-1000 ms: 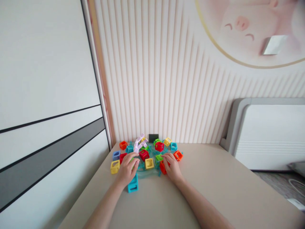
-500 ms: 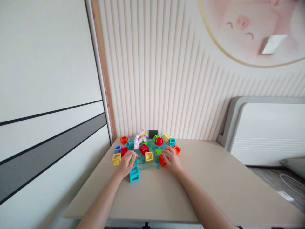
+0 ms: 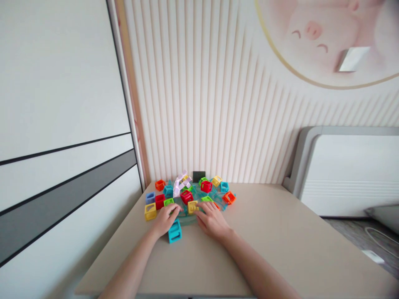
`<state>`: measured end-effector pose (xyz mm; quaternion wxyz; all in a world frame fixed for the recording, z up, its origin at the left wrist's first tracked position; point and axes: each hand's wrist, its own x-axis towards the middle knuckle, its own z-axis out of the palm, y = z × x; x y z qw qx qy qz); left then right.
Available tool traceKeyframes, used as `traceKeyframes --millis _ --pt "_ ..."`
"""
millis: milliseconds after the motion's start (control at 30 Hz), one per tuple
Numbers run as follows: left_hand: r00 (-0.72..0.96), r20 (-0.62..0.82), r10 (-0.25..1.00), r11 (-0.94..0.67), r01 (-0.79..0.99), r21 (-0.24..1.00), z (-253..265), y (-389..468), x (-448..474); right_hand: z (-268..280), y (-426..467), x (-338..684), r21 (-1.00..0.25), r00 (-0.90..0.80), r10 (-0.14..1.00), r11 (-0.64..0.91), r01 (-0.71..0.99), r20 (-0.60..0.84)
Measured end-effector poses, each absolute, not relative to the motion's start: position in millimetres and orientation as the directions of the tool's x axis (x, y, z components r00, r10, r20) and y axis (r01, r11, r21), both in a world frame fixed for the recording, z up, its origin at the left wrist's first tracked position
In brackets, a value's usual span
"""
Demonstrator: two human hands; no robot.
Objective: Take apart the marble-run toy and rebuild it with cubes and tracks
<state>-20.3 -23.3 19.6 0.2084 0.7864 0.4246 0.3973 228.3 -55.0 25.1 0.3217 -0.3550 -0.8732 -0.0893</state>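
Note:
My left hand (image 3: 166, 219) is low over the table, fingers curled in towards the thumb; what they hold, if anything, is hidden. Just behind it sits a green cube block (image 3: 168, 202), and a blue cube block (image 3: 175, 231) stands at its near right side. My right hand (image 3: 212, 220) reaches leftward with fingers extended and apart, its fingertips at the right side of a yellow cube block (image 3: 192, 207). That hand partly covers another green block (image 3: 206, 199) and an orange-red one. Beyond the yellow block lies a red cube block (image 3: 186, 197).
Several hollow cube blocks and clear teal track pieces (image 3: 199, 192) crowd the table's back. A pale lilac angular piece (image 3: 179, 182) rises among them. Behind stands a dark rectangular object (image 3: 199, 176) near the ribbed wall (image 3: 199, 104). A white cabinet (image 3: 68, 104) borders the left.
My right hand has moved left from the orange-red block to the yellow block. My left hand stays near the blue block, and the green block behind it shows more. The view has shifted slightly.

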Motion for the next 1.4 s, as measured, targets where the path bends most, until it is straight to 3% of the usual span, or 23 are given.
traceKeyframes --millis 100,300,600,1133,1400 --pt "0.325 0.425 0.845 -0.535 0.493 0.686 18.3 -22.3 -19.4 22.5 -55.3 226.4 -0.125 -0.501 0.589 0.717 0.685 0.634" --pt "0.329 0.395 0.858 -0.512 0.482 0.711 18.8 -22.8 -19.6 19.9 -43.5 259.9 -0.329 -0.251 0.745 0.535 0.778 0.618" --pt "0.325 0.379 0.866 -0.496 0.475 0.727 19.3 -24.0 -19.9 3.9 -31.6 266.7 -0.444 -0.132 0.857 0.383 0.810 0.498" --pt "0.305 0.365 0.880 -0.471 0.454 0.756 18.0 -22.9 -19.9 8.8 -32.2 262.3 -0.429 -0.184 0.858 0.412 0.804 0.480" --pt "0.320 0.352 0.879 -0.469 0.458 0.755 18.0 -22.8 -20.3 13.7 -34.4 262.3 -0.578 -0.123 0.911 0.350 0.737 0.395"
